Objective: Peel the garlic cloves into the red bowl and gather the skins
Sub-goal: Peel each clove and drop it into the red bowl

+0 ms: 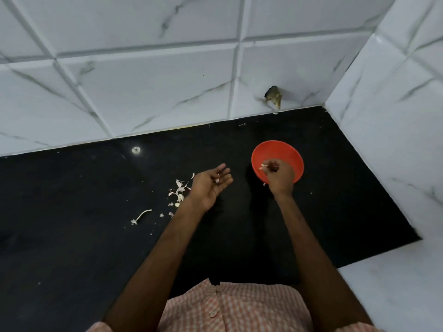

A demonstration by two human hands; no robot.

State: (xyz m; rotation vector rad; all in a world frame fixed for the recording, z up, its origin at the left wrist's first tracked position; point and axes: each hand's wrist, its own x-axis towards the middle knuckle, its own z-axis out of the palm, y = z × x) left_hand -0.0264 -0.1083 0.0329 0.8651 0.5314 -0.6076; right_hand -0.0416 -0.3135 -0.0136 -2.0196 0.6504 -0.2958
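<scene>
Dropping step: right hand (279,174), centre right, pinches a pale garlic clove (263,166) over the round red plastic bowl (291,154); left hand (211,185) lies open. Next, probably: release, then gather the papery white skins (178,191) on the black surface (96,188).

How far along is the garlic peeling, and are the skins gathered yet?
Some peeling is done: loose skins lie scattered on the black counter beside the left hand, with a stem apart. In hand: the right hand pinches a small pale piece over the red bowl. Left: gathering the skins; the hand hides part of the bowl's inside.
</scene>
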